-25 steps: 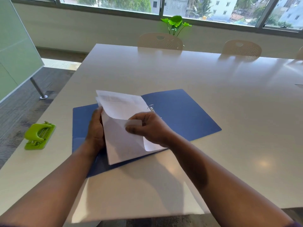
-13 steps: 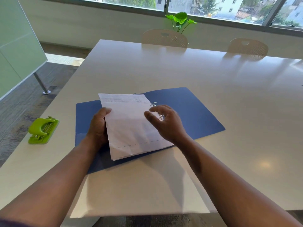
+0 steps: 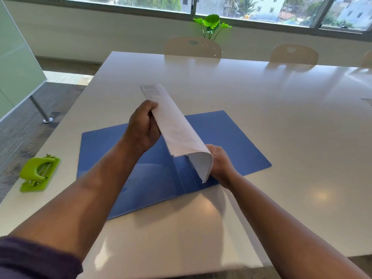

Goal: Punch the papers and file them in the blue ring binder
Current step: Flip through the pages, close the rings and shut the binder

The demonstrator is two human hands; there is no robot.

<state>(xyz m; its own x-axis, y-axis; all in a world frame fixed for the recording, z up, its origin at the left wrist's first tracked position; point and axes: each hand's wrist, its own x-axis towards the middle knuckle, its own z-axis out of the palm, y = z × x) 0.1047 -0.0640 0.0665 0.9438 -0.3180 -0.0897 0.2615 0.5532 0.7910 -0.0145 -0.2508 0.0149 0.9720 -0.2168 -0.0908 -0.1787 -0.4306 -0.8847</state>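
Observation:
The blue ring binder (image 3: 231, 137) lies open and flat on the white table (image 3: 261, 97). Above it I hold a stack of white papers (image 3: 175, 127), bent over lengthwise into a loose curl. My left hand (image 3: 143, 127) grips the stack's left edge near its far end. My right hand (image 3: 221, 164) holds the near end from behind, mostly hidden by the paper. The binder's rings are covered by the stack. A green hole punch (image 3: 39, 173) sits at the table's left edge, well apart from both hands.
Two beige chairs (image 3: 193, 47) stand at the table's far side, with a green plant (image 3: 211, 23) by the window behind them. A glass board on a metal leg (image 3: 38, 109) stands on the floor to the left.
The papers lay flat on the binder under both hands. Now both hands have lifted them off the binder and folded them over into a curl.

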